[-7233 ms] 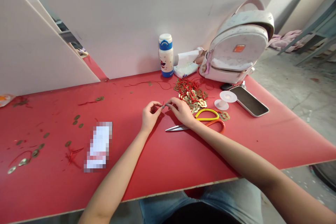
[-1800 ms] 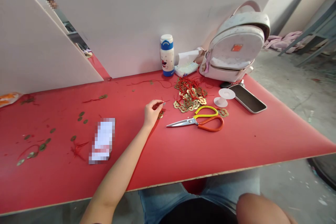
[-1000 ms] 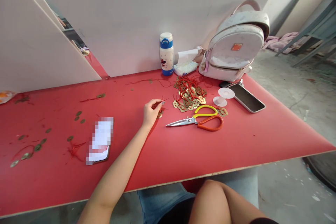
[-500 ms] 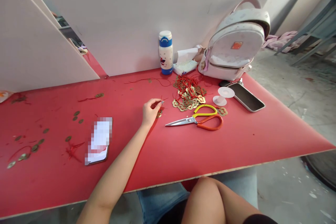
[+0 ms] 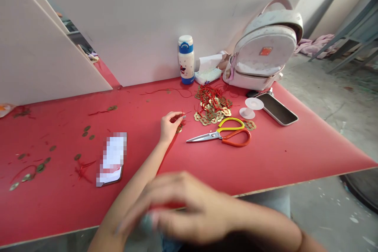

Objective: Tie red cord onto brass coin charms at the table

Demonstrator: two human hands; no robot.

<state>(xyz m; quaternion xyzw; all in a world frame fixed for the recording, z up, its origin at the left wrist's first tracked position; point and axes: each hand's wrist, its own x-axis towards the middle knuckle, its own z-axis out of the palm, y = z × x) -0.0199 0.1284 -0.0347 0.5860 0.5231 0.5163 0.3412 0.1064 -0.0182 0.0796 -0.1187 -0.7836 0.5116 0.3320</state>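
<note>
Coin piece (image 5: 179,128): just under the left hand (image 5: 169,126), partly hidden by it; whether it lies on the table or hangs cannot be told. Red cord (image 5: 186,114) rises beside it, loose ends sticking out past the fingertips. Left grip: narrow, thumb and forefinger pinched on the cord.

Right hand (image 5: 206,208): near the camera, motion-blurred, in front of the left forearm. Grip wide: fingers bent, thumb set apart from them, red table showing in the gap. Contact with the forearm cannot be judged.

Right of the left hand: scissors (image 5: 214,135), flat, blades together and pointing left, one handle yellow, one orange. Behind them, a pile (image 5: 213,106) of gold coin pieces tangled with red cord. A spool (image 5: 254,104) stands right of the pile, a single finished-looking piece (image 5: 251,125) just in front. Beyond the spool, a dark-screened phone (image 5: 279,110).

Left side of table (image 5: 265,165): lit phone (image 5: 112,157), screen pixelated; loose coins (image 5: 40,168) and cord scraps (image 5: 82,170) scattered farther left.

Rear edge: bottle (image 5: 186,61) upright, tissue pack (image 5: 208,74) beside it, then backpack (image 5: 262,55). White panel (image 5: 147,27) behind.
</note>
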